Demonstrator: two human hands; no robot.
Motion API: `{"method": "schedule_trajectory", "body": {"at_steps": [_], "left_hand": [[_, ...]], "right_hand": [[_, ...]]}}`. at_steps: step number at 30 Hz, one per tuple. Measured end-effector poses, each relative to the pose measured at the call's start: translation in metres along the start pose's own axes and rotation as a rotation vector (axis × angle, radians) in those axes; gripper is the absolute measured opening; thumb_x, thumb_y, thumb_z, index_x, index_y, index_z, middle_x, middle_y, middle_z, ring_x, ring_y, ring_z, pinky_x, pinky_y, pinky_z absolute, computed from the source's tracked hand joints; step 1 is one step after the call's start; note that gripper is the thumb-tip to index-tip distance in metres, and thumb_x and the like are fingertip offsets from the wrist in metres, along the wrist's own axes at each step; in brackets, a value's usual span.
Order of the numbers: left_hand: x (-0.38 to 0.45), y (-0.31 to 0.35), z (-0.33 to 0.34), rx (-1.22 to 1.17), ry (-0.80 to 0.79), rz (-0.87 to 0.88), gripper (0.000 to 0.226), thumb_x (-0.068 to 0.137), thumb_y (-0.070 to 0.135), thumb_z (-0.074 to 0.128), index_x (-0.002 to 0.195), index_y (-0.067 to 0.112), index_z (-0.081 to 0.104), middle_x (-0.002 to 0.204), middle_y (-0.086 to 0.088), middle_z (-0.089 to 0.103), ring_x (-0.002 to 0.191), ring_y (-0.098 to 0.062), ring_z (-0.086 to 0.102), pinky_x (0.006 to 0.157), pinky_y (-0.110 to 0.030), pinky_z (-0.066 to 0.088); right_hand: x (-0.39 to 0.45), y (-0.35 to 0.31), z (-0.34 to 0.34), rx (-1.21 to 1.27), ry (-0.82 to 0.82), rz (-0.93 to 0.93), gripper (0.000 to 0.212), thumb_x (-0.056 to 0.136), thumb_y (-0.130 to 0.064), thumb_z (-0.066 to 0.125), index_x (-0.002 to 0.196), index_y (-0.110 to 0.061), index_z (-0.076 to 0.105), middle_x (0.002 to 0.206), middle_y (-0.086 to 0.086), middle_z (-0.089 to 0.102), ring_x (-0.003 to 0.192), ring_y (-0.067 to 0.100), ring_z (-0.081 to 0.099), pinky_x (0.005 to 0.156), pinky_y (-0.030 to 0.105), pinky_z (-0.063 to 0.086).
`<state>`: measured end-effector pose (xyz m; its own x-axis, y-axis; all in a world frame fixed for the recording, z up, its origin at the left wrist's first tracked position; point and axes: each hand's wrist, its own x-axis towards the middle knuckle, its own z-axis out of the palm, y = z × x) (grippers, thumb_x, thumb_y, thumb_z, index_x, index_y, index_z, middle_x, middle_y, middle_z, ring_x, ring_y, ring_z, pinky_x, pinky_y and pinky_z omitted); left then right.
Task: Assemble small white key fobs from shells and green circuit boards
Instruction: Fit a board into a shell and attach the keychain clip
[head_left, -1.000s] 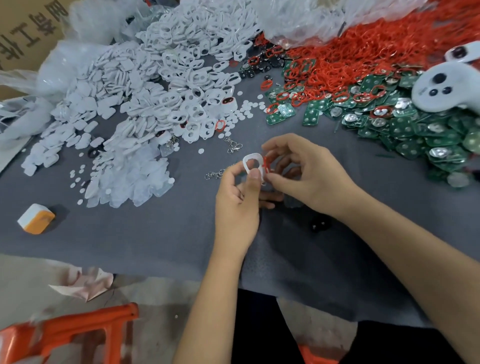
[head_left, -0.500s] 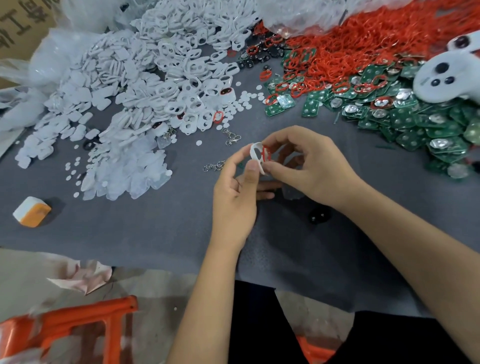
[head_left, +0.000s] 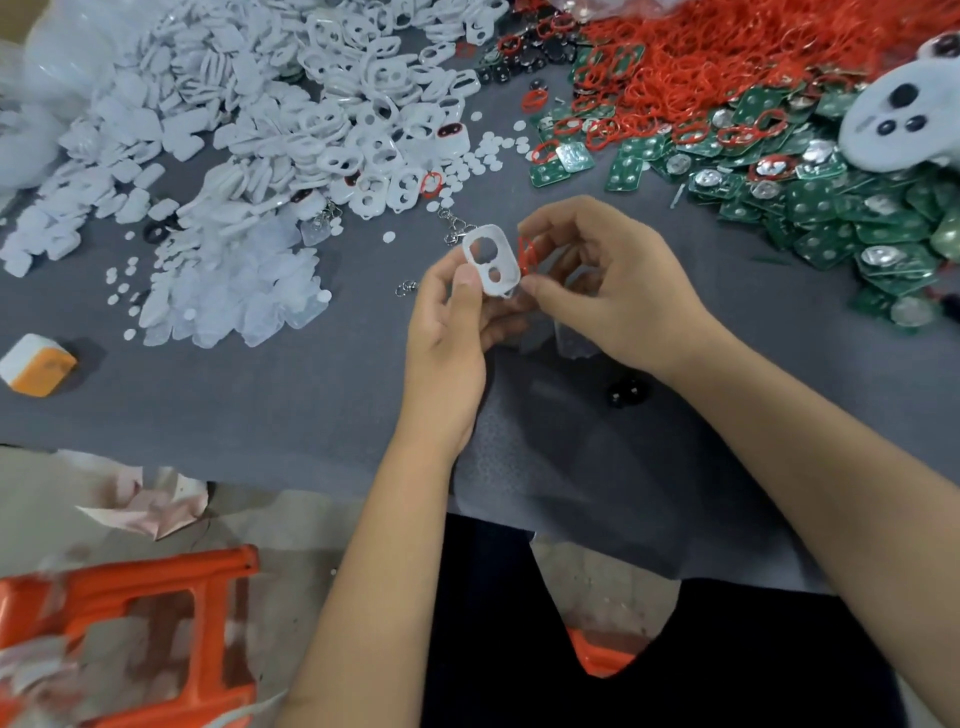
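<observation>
My left hand (head_left: 447, 332) pinches a small white key fob shell (head_left: 492, 260) with two holes, its face turned toward me. My right hand (head_left: 613, 291) pinches a red rubber ring (head_left: 527, 253) right beside the shell's right edge. Both hands hover above the grey cloth (head_left: 260, 395). A heap of white shells (head_left: 322, 104) lies at the back left. Green circuit boards (head_left: 831, 208) are piled at the right, and red rings (head_left: 727, 57) are heaped at the back right.
Translucent pads (head_left: 234, 291) and small white discs lie left of my hands. A white and orange block (head_left: 36, 364) sits at the left edge. A white controller (head_left: 904, 124) rests on the boards. Metal key chains (head_left: 457, 228) lie behind the shell. An orange stool (head_left: 130, 623) stands below the cloth.
The shell has turned in my left hand from edge-on to face-on, showing both holes. The red ring stays beside it in my right hand.
</observation>
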<state>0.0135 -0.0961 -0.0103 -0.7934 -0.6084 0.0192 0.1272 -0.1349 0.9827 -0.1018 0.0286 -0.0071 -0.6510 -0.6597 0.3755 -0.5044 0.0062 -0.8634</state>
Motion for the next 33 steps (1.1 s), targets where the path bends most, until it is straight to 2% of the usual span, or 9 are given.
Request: {"method": "schedule_trajectory", "body": {"at_steps": [4,8,12,15,17,21,25,30,33], "left_hand": [[0.002,0.001,0.000,0.037,0.005,-0.018,0.043,0.105,0.037,0.048,0.131,0.005,0.057,0.098,-0.002,0.071,0.075,-0.011,0.062,0.070,-0.024,0.052],[0.004,-0.003,-0.004,0.121,0.025,0.001,0.027,0.097,0.032,0.062,0.118,0.015,0.067,0.087,0.005,0.066,0.063,-0.007,0.052,0.060,-0.023,0.046],[0.003,-0.002,-0.004,0.048,0.026,0.005,0.017,0.105,0.022,0.056,0.116,0.015,0.068,0.092,0.001,0.071,0.072,-0.010,0.064,0.066,-0.023,0.053],[0.002,0.000,-0.003,0.031,0.010,-0.014,0.018,0.103,0.021,0.059,0.116,0.020,0.071,0.105,-0.006,0.076,0.093,-0.020,0.073,0.079,-0.031,0.060],[0.000,0.002,-0.002,0.026,-0.003,-0.009,0.019,0.100,0.020,0.062,0.116,0.022,0.072,0.109,-0.006,0.077,0.100,-0.021,0.074,0.082,-0.032,0.060],[-0.004,0.004,-0.001,0.048,-0.039,0.021,0.019,0.101,0.019,0.062,0.118,0.020,0.071,0.105,0.000,0.078,0.102,-0.020,0.075,0.083,-0.029,0.059],[-0.007,0.005,-0.001,0.110,-0.078,0.064,0.019,0.103,0.016,0.061,0.118,0.023,0.070,0.105,0.006,0.079,0.103,-0.017,0.076,0.082,-0.025,0.058],[-0.009,0.005,0.000,0.151,-0.153,0.136,0.030,0.104,0.009,0.061,0.134,0.007,0.064,0.123,-0.006,0.075,0.114,-0.022,0.072,0.094,-0.029,0.057],[-0.010,0.004,0.001,0.176,-0.154,0.157,0.035,0.104,0.006,0.060,0.138,0.012,0.059,0.123,-0.007,0.075,0.113,-0.020,0.073,0.091,-0.028,0.058]], "right_hand": [[0.000,-0.001,0.000,0.019,0.001,-0.007,0.029,0.091,-0.016,0.074,0.118,-0.018,0.066,0.101,-0.004,0.072,0.084,0.014,0.069,0.077,0.032,0.058],[0.000,-0.003,0.001,0.130,-0.030,0.012,0.026,0.092,-0.017,0.075,0.115,-0.009,0.068,0.100,0.006,0.074,0.087,0.023,0.072,0.080,0.039,0.061],[-0.002,-0.005,0.004,0.252,-0.066,0.049,0.024,0.092,-0.015,0.075,0.114,-0.010,0.068,0.098,0.009,0.072,0.083,0.020,0.070,0.066,0.034,0.060],[-0.001,-0.005,0.004,0.208,-0.046,0.046,0.025,0.092,-0.020,0.077,0.115,-0.012,0.070,0.098,0.005,0.073,0.086,0.017,0.072,0.073,0.032,0.061],[0.000,-0.005,0.003,0.165,-0.022,0.030,0.026,0.091,-0.022,0.080,0.114,-0.013,0.072,0.097,0.001,0.074,0.086,0.018,0.073,0.079,0.033,0.062],[0.000,-0.006,0.001,0.169,0.014,0.052,0.025,0.089,-0.024,0.082,0.110,-0.015,0.071,0.093,-0.001,0.074,0.081,0.026,0.072,0.062,0.036,0.062],[0.000,-0.005,0.001,0.120,0.077,0.081,0.030,0.086,-0.030,0.086,0.105,-0.011,0.071,0.091,-0.001,0.075,0.082,0.021,0.074,0.068,0.044,0.062],[0.000,-0.007,0.001,0.067,0.155,0.053,0.029,0.082,-0.033,0.089,0.097,-0.018,0.069,0.089,-0.002,0.074,0.081,0.020,0.071,0.071,0.039,0.059],[-0.001,-0.007,0.003,0.055,0.169,0.046,0.029,0.081,-0.036,0.089,0.093,-0.022,0.067,0.087,-0.005,0.073,0.082,0.019,0.070,0.074,0.036,0.059]]}}
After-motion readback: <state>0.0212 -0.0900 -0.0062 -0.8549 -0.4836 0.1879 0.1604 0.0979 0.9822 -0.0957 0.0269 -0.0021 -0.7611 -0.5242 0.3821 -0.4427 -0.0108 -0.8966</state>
